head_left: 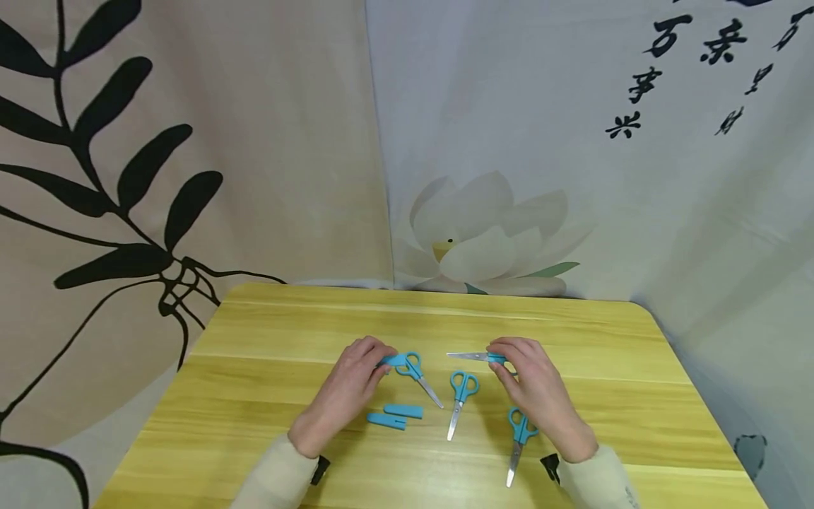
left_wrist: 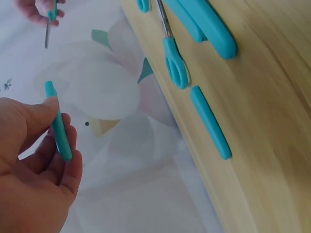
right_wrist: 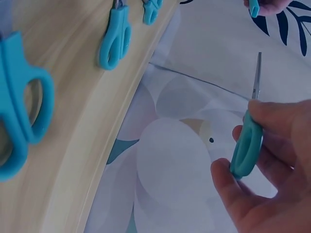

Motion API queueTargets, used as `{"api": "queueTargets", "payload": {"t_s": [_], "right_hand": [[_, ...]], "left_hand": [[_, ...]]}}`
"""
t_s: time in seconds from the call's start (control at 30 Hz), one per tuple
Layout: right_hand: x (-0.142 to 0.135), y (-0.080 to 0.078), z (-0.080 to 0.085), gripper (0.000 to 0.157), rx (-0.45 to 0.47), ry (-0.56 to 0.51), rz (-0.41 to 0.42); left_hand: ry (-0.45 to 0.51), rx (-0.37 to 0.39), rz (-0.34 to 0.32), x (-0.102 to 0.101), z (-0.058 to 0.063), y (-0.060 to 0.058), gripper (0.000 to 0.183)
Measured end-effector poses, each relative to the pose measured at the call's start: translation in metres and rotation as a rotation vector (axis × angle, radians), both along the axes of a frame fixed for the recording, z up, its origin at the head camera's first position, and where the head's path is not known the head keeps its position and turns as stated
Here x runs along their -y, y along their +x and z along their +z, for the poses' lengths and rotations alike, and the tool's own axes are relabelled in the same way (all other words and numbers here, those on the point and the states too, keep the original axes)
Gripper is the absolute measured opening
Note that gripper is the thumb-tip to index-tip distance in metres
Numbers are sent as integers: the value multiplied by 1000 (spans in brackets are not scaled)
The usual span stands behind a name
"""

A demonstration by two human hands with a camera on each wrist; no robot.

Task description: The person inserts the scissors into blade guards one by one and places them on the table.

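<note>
My left hand pinches a blue scissor blade cover between thumb and fingers, held up above the table. In my right hand is a pair of blue-handled scissors, gripped by the handle, with the bare closed blades pointing left toward the cover. A gap separates the blade tip from the cover in the head view. Just right of the left hand lies a second pair of scissors, blades bare. A third pair lies in the middle, and another pair sits below my right hand.
Two blue blade covers lie side by side right of the left wrist. Another cover rests on the wooden table near the scissors in the left wrist view. Behind the table's far edge hangs a printed curtain.
</note>
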State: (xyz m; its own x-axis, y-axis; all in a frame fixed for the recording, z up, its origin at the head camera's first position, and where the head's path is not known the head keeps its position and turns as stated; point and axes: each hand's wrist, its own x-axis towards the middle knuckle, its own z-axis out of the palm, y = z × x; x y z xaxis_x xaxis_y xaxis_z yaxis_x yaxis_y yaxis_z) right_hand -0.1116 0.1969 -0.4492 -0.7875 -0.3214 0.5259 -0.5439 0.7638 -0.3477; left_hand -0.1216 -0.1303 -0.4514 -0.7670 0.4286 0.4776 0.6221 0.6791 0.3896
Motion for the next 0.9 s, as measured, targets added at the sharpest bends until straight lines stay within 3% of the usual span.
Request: {"api": "queueTargets", "payload": {"t_s": [0.37, 0.9], "right_hand": [[13, 2, 2, 26, 25, -18, -8], [31, 4, 2, 25, 46, 3, 26]], "left_hand": [[14, 7, -16, -12, 2, 0, 21], [32, -41, -50, -21, 0, 1, 23]]}}
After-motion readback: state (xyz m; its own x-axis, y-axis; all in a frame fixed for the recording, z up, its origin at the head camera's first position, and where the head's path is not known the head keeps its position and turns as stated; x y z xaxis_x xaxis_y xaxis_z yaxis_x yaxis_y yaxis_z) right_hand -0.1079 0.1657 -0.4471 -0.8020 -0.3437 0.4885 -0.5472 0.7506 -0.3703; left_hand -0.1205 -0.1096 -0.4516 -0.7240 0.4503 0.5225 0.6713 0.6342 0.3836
